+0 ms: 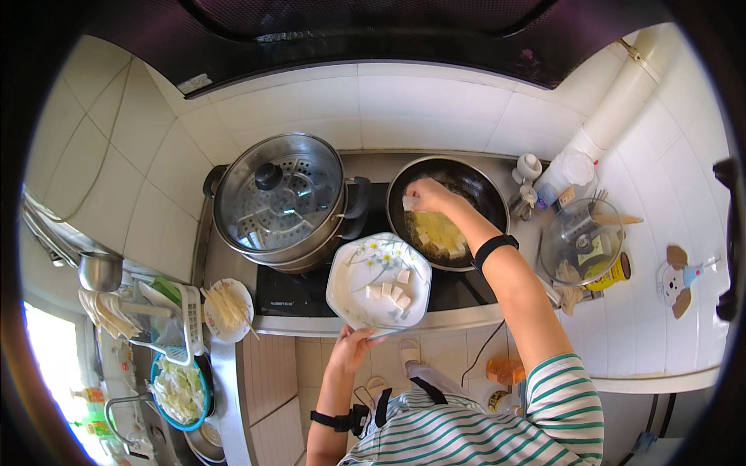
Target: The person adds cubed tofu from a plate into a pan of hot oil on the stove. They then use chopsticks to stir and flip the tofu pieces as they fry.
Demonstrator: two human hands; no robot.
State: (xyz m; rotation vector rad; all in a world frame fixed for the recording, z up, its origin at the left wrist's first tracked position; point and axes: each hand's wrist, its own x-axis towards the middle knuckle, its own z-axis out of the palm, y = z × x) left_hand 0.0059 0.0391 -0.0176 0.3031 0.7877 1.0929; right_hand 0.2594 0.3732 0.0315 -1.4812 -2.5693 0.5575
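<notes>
My left hand (354, 349) grips the near rim of a white octagonal plate (355, 262) with a floral pattern. Several white tofu cubes (387, 290) lie on its right half. Over the dark wok (478, 186), my right hand (428, 195) pinches a pale tofu piece (411, 203) near the wok's left side. Yellow oil or egg-like liquid (434, 222) covers the wok's bottom. More tofu pieces (441, 246) sit in that liquid towards the near edge. The plate is held just in front of the wok, lower left of it.
A steamer pot (280, 221) with a glass lid stands left on the black cooktop (291, 294). Noodle-like strips (227, 309) fill a plate beside it. Chopped cabbage (178, 390) is in a blue basin by the sink. Right are a glass lid (583, 242) and a yellow can (609, 274).
</notes>
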